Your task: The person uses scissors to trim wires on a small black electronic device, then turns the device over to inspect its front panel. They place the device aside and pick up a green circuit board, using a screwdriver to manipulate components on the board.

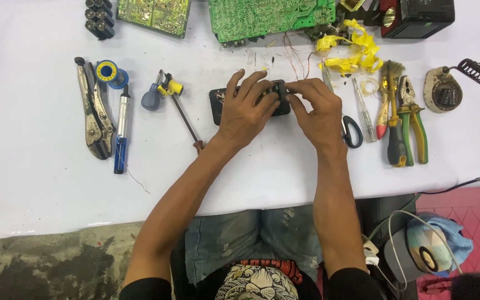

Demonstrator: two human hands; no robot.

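Observation:
A small black rectangular device (218, 103) lies on the white sheet (40, 189) in the middle of the table. My left hand (246, 108) rests over it, fingers spread across its top. My right hand (316, 108) pinches its right end with thumb and fingertips. Thin wires (295, 61) run from the device up toward the green circuit board (268, 16). Most of the device is hidden under my hands.
Locking pliers (94, 114), a solder spool (109, 72), a blue pen-like tool (120, 133) and a screwdriver (179, 105) lie left. Scissors (352, 132), a brush (387, 100), pliers (415, 119), yellow tape (356, 50) and a soldering iron stand (445, 89) lie right.

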